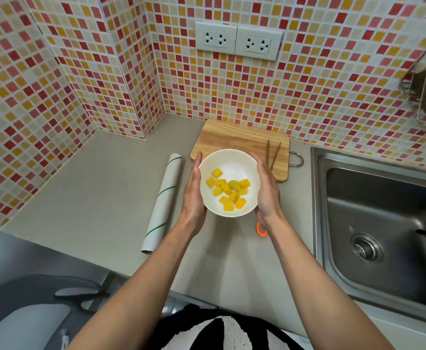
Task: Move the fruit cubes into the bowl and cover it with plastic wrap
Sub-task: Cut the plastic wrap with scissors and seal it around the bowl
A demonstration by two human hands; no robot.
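A white bowl [228, 162] with several yellow fruit cubes [228, 189] in it sits between my two hands, over the front edge of the wooden cutting board [242, 135]. My left hand [194, 188] cups the bowl's left side and my right hand [266, 188] cups its right side, thumbs along the rim. My lower fingers are hidden under the bowl. A roll of plastic wrap [162, 202], white with green stripes, lies on the counter just left of my left hand.
A pair of thin tongs [273, 152] lies on the board's right part. An orange ring [261, 229] rests on the grey counter [100, 193] under my right wrist. A steel sink [383, 223] is at the right, tiled walls behind and left.
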